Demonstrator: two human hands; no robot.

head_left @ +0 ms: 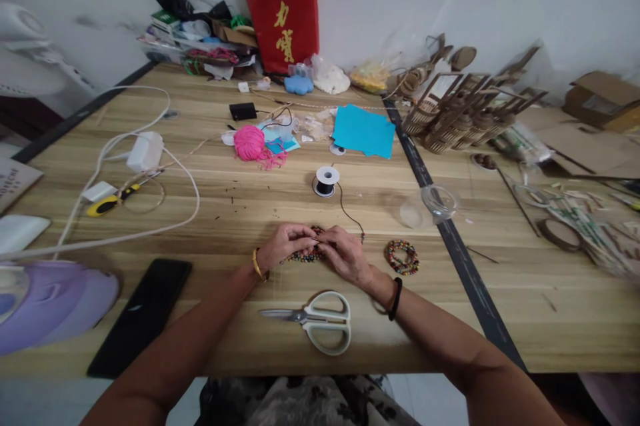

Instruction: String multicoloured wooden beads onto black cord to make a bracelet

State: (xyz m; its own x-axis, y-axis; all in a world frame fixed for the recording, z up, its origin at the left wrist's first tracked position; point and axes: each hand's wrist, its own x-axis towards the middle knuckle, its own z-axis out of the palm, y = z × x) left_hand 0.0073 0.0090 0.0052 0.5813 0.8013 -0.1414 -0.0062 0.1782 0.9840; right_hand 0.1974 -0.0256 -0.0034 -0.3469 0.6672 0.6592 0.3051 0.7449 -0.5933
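Note:
My left hand [289, 243] and my right hand [346, 254] meet over the middle of the table, fingertips pinched together. Between them shows a short bit of thin dark cord. Just below and behind the fingers lie multicoloured beads [304, 255], partly hidden by both hands. From a white spool [327, 176] behind the hands, a black cord [351, 215] curves down to some beads beside my right hand. A coiled bead bracelet [402, 257] lies to the right. Scissors with cream handles [327, 323] rest flat in front of my hands, blades pointing left.
A black phone [140, 316], a white cable [193, 213] and a yellow-black tool [113, 201] are at left. Pink yarn [249, 142] and blue sheets [364, 131] lie farther back. A clear plastic container [430, 206] and a wooden model [460, 113] stand to the right.

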